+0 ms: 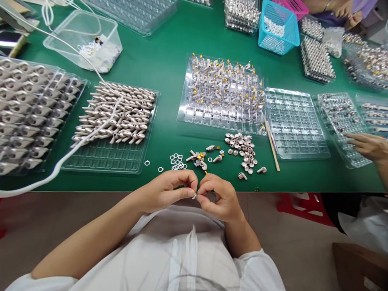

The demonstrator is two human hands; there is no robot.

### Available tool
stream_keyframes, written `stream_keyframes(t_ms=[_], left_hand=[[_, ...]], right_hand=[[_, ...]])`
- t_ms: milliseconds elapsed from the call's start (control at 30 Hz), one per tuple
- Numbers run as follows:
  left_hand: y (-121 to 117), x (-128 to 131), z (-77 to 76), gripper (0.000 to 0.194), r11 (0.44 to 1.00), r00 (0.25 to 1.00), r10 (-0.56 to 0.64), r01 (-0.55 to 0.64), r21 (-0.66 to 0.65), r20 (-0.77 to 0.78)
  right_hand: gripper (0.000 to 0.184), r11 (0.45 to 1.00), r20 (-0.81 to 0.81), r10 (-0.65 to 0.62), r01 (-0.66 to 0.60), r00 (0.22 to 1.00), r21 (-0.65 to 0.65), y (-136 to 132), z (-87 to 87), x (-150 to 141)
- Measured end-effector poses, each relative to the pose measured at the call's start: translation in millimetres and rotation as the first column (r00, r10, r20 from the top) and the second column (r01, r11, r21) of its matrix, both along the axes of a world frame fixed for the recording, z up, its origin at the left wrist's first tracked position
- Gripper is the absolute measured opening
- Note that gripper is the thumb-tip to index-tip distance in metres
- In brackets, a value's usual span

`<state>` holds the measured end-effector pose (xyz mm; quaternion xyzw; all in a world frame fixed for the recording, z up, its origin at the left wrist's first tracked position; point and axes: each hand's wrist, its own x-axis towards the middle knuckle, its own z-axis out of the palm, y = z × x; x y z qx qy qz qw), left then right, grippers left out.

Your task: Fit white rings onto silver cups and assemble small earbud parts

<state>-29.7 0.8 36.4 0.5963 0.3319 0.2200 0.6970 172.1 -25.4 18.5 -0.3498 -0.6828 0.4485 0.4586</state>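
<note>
My left hand [177, 186] and my right hand [220, 197] meet just off the table's front edge, both closed in a pinch. Between their fingertips is a small white part [194, 196]; fingers cover most of it, so its exact kind is hidden. Just beyond my hands lie several white rings [177, 161] and a few earbud pieces with orange tabs [198, 157]. To their right is a loose pile of beige earbud caps [244, 147]. A single earbud shell [242, 176] rests near the table edge.
A tray of beige earbud stems [118, 113] stands left, crossed by a white cable [87, 135]. Ahead is a clear tray of tabbed earbud parts [222, 89]. A wooden stick [273, 147] lies beside another clear tray [298, 121]. A co-worker's hand [368, 145] works at right.
</note>
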Motion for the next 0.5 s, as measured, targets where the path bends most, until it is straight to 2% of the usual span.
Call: stream_keyframes(t_ms=[233, 400, 500], left_hand=[[3.0, 1.2, -4.0, 0.020, 0.986, 0.995, -0.008, 0.023, -0.162, 0.097], [2.3, 0.5, -3.7, 0.018, 0.998, 0.999, -0.017, 0.020, -0.067, 0.036], [2.8, -0.3, -1.2, 0.017, 0.997, 0.999, -0.037, 0.038, -0.061, 0.015]], right_hand=[[0.007, 0.996, -0.006, 0.063, -0.063, 0.998, -0.066, -3.3, -1.5, 4.7], [0.007, 0.995, -0.010, 0.077, -0.077, 0.997, -0.066, -4.5, -1.6, 5.6], [0.008, 0.994, -0.010, 0.090, -0.090, 0.996, -0.061, -4.5, -1.7, 6.2]])
